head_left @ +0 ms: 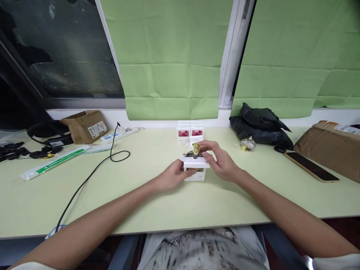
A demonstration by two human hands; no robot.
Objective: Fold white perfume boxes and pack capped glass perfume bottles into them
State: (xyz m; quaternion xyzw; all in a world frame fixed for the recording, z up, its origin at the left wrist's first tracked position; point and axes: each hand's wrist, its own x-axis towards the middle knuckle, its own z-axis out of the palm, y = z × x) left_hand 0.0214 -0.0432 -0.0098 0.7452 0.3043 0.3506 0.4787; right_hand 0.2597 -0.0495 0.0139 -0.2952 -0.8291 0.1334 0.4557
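A small white box with a picture on its front stands on the table in front of me. My left hand is closed on its left side, the thumb lying across the front. In the box's open top sits a glass bottle with a gold cap; its lower part is hidden by the box. My right hand curls around the bottle's right side, index finger behind the cap and thumb low by the box rim. A white flap rises behind the cap.
White boxes with pink pictures stand behind, near the wall. On the right are a round glass bottle, black plastic bags, a phone and a cardboard box. A black cable and open carton lie left.
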